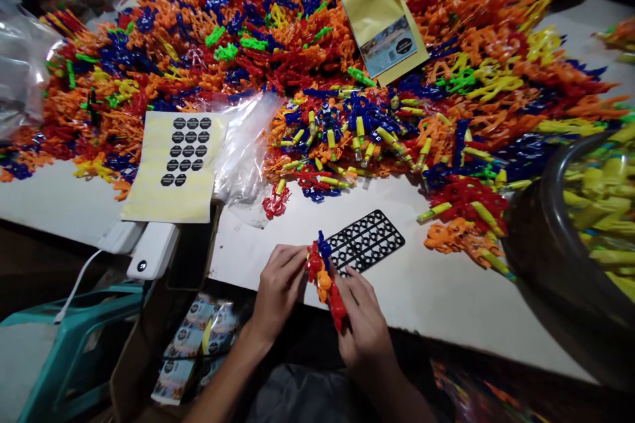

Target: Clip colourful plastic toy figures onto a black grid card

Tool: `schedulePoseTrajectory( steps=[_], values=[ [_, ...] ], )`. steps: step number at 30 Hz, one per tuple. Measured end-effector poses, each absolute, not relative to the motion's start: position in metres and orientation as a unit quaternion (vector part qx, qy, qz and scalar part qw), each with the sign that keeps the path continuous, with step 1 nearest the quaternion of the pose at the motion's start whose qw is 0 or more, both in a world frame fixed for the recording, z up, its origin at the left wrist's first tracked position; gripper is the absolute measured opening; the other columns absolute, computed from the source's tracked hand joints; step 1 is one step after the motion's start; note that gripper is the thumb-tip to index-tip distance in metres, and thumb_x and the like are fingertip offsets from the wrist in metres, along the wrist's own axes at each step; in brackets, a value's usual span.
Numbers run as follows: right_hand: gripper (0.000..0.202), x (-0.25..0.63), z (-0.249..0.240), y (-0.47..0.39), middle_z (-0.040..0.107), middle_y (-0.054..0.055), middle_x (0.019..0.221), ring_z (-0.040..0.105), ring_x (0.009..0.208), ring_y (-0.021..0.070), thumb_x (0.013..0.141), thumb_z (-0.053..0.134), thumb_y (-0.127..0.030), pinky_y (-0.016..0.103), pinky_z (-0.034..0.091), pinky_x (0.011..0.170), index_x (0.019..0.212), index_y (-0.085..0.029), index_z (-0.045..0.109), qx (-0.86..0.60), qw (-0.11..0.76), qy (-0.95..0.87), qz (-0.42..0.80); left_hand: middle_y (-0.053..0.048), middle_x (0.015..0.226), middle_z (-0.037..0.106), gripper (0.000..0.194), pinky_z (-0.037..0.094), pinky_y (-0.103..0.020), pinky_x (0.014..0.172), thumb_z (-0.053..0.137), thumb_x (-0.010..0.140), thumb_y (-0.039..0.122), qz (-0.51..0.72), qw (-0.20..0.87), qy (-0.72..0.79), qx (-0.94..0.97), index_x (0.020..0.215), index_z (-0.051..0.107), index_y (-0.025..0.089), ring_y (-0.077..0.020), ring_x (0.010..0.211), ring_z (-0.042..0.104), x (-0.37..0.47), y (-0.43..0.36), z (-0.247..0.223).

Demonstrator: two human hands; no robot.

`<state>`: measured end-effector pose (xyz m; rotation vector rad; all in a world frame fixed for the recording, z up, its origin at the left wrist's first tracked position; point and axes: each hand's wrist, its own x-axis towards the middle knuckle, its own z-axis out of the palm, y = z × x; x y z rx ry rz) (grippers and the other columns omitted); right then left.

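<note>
Between my hands, at the table's front edge, is a small bunch of plastic toy figures [323, 284] in red, orange and blue. My left hand [280, 287] pinches the bunch from the left, near its upper end. On the other side my right hand [364, 317] grips its lower right part, fingers closed around the red pieces. Just beyond them lies a black plastic grid sheet [370, 241] with rows of small ring shapes, partly covered by the right fingertips. The exact shape of the held figures is hard to make out.
A huge heap of coloured plastic figures [297, 33] covers the back. Yellow-labelled tubes [360, 139] lie among nearer figures. A sticker sheet [169, 205], clear bag [245, 145], white power bank [153, 251] and phone [191, 251] sit left. A dark tub [540, 244] of yellow-labelled tubes stands right.
</note>
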<state>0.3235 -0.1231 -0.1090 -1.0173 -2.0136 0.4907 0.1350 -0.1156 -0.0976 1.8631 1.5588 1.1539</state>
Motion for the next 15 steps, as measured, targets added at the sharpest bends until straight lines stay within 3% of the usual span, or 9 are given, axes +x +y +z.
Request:
schedulePoseTrajectory(
  steps=[4,6,9,12,15],
  values=[
    [0.058,0.343,-0.082,-0.081,0.07,0.009,0.117,0.071,0.104,0.0207,0.103,0.044,-0.006,0.032,0.062,0.09,0.156,-0.027,0.052,-0.415,0.328,-0.797,0.291,-0.01,0.115,0.077,0.034,0.061,-0.038,0.091,0.053,0.105,0.012,0.412,0.224,0.566,0.678,0.131,0.073,0.024,-0.0236,0.106,0.068,0.136,-0.115,-0.097],
    [0.048,0.341,-0.071,-0.044,0.07,0.01,0.119,0.069,0.111,0.0253,0.105,0.048,-0.012,0.04,0.059,0.097,0.15,-0.026,0.056,-0.457,0.335,-0.791,0.23,-0.011,0.115,0.075,0.036,0.061,-0.04,0.092,0.053,0.104,0.01,0.405,0.22,0.572,0.678,0.13,0.074,0.024,-0.0247,0.108,0.066,0.136,-0.114,-0.096],
    [0.052,0.321,-0.068,0.015,0.067,0.017,0.129,0.063,0.121,0.0333,0.104,0.045,-0.014,0.05,0.055,0.102,0.155,-0.018,0.051,-0.472,0.283,-0.822,0.144,-0.011,0.113,0.072,0.035,0.059,-0.044,0.094,0.056,0.102,0.011,0.391,0.211,0.59,0.675,0.127,0.076,0.026,-0.0266,0.11,0.062,0.135,-0.111,-0.096],
    [0.056,0.303,-0.072,0.052,0.069,0.021,0.119,0.064,0.112,0.0353,0.099,0.043,-0.008,0.05,0.056,0.095,0.154,-0.008,0.053,-0.485,0.198,-0.847,0.086,-0.009,0.11,0.07,0.031,0.059,-0.041,0.093,0.06,0.102,0.013,0.38,0.211,0.601,0.67,0.122,0.078,0.027,-0.0254,0.107,0.063,0.13,-0.11,-0.089],
    [0.051,0.306,-0.073,0.055,0.069,0.022,0.116,0.066,0.108,0.0348,0.098,0.042,-0.008,0.046,0.057,0.086,0.147,-0.007,0.059,-0.506,0.177,-0.835,0.121,-0.007,0.116,0.069,0.033,0.059,-0.037,0.095,0.059,0.104,0.015,0.381,0.213,0.623,0.649,0.131,0.073,0.028,-0.022,0.108,0.067,0.124,-0.12,-0.062]
  ],
)
